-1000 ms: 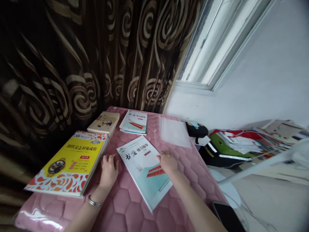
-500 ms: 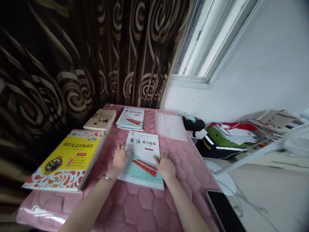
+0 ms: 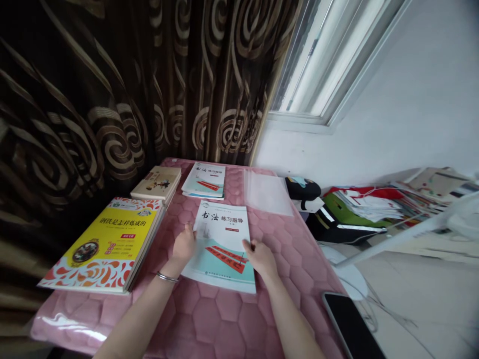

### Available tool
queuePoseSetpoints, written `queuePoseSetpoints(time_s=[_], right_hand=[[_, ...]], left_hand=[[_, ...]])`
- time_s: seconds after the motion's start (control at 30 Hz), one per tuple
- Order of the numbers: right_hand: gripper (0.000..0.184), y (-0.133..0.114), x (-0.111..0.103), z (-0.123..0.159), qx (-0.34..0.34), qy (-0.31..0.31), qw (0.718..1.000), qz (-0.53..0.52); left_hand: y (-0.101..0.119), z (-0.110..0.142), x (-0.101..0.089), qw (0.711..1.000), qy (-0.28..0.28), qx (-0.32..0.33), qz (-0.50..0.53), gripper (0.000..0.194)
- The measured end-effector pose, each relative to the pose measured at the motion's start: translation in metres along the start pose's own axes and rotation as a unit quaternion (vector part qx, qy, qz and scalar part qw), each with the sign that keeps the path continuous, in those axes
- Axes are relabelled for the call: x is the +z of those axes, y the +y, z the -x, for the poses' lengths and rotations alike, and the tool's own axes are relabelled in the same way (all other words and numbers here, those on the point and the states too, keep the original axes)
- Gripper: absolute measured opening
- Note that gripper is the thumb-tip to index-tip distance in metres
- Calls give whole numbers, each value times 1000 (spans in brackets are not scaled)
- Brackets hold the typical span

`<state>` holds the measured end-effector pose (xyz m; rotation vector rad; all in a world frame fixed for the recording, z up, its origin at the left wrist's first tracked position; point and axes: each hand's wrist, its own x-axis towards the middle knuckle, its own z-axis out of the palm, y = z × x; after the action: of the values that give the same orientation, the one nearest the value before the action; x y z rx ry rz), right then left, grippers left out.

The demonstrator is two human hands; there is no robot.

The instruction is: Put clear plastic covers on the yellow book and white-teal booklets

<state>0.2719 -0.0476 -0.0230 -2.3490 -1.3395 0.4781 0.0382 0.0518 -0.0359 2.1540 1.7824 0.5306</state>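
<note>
A white and teal calligraphy workbook (image 3: 220, 244) with a red banner on its cover lies in front of me, its title facing me. My left hand (image 3: 184, 243), with a silver bangle at the wrist, grips its left edge, thumb on the cover. At the right edge, my right hand (image 3: 261, 257) pinches the same workbook, fingers curled beneath. Beyond it lies a small stack of matching workbooks (image 3: 204, 180). To the left is a pile of larger books with a yellow cover (image 3: 112, 244), and behind that a stack of tan books (image 3: 157, 183).
Pink quilted padding under clear plastic covers the table (image 3: 224, 324). Clear plastic sheets (image 3: 268, 193) lie at the back right, and a black phone (image 3: 352, 324) at the right edge. A dark patterned curtain (image 3: 130, 89) hangs behind. Bags and papers (image 3: 359, 209) sit beyond the table.
The workbook has turned from a slant to face me squarely. My left hand has come from beside the yellow book to its left edge; both hands now grip it.
</note>
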Motion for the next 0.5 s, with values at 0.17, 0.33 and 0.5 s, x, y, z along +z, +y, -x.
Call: queuePoseSetpoints(time_s=[0.17, 0.33, 0.5], right_hand=[[32, 9, 7, -1, -7, 8, 966, -257], [36, 3, 0, 0, 32, -114, 818, -563], [35, -5, -4, -6, 6, -103, 792, -602]], left_hand=[[-8, 0, -6, 966, 15, -64, 252, 30], [-16, -5, -16, 903, 9, -107, 415, 34], [-11, -12, -37, 814, -70, -153, 556, 44]])
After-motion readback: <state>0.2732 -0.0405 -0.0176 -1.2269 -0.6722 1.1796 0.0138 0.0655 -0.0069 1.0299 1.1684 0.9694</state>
